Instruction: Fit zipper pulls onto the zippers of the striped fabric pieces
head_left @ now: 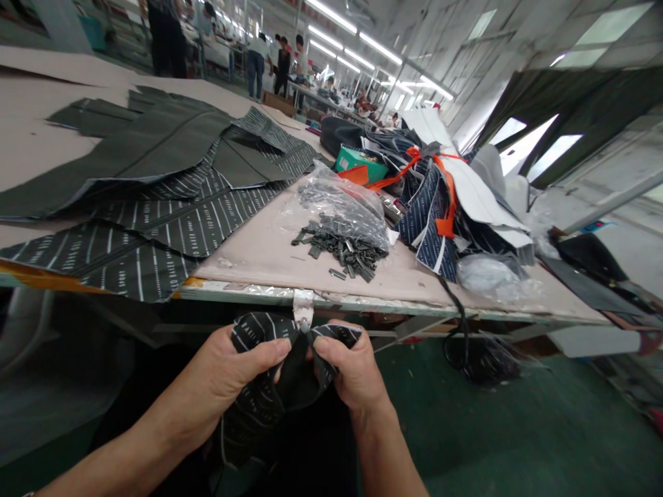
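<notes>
1. The left hand (228, 369) is clamped on the printed fabric piece (253, 404), thumb on the near face.
2. The right hand (357, 373) pinches the piece's other side, thumb pointing inward.
3. The piece lies between both hands, just below the worktop (248, 255)'s front edge, its lower part hanging down.
4. Its top meets the tip of a metal bracket (303, 304) on that edge; whether they touch, I cannot tell.
5. Dark small tabs (357, 259) lie behind the bracket, near the front edge.
</notes>
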`<state>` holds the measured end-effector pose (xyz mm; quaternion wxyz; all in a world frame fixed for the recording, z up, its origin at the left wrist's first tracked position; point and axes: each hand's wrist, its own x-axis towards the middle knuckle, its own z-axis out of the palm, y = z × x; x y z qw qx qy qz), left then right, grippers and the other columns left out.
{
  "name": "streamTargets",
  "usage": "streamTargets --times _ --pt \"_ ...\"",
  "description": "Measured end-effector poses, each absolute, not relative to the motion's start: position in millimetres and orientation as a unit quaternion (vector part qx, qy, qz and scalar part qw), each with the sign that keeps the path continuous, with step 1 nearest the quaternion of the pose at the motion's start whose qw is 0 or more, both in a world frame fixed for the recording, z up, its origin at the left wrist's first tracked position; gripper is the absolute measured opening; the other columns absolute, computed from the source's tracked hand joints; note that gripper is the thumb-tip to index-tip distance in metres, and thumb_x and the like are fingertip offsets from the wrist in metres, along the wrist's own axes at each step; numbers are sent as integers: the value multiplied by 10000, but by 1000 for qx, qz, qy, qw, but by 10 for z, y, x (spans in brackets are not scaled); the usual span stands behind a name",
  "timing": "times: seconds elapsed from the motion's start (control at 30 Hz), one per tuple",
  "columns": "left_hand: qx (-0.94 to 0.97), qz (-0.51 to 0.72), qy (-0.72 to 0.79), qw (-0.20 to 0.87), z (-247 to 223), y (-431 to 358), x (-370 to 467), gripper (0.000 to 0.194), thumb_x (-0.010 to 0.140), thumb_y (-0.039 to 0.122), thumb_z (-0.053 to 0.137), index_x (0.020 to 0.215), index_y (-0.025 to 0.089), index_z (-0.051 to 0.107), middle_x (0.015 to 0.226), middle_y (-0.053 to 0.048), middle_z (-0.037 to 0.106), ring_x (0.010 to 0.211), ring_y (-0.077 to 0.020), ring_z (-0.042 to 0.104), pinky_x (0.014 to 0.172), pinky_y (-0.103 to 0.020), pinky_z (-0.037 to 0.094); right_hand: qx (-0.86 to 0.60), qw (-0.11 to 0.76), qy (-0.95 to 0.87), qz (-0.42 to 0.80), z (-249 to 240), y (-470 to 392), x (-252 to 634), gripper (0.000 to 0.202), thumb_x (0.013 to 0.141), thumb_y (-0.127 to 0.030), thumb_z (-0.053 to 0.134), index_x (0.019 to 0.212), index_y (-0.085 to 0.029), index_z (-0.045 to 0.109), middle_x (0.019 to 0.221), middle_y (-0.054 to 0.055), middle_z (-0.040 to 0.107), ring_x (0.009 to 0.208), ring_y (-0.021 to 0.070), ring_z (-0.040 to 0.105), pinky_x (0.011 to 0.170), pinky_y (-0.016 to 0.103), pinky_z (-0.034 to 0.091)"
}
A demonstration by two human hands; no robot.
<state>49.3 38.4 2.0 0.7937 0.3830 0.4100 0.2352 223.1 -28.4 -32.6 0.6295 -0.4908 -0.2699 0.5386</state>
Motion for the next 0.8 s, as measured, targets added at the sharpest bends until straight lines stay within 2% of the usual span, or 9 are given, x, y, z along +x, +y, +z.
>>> streamTargets --times 0.17,0.3,0.57,0.8 --pt "375 231 402 803 26 387 512 430 526 510 949 602 171 694 594 -4 693 551 -154 601 548 -241 503 -487 629 -268 544 -296 -268 2230 384 637 -408 941 647 -154 653 551 -27 628 452 75 467 441 195 355" --pt "383 236 397 800 -6 398 526 399 571 495 937 626 172 709 605 3 692 556 -142 594 556 -232 494 -482 629 -269 547 -262 -255 2223 380 640 -402 938 647 -156 649 560 -28 623 462 77 472 449 200 355" --pt "417 244 408 775 0 408 538 454 599 543 897 565 178 630 567 17 638 533 -138 549 542 -243 461 -484 627 -269 548 -279 -236 2229 381 645 -405 938 648 -152 655 564 -32 597 473 73 459 462 197 357" --pt "404 267 412 772 2 376 552 411 641 502 894 590 186 635 584 38 653 553 -126 551 563 -223 485 -488 622 -280 544 -273 -228 2244 382 667 -406 931 645 -145 653 567 -34 571 489 70 441 468 192 350"
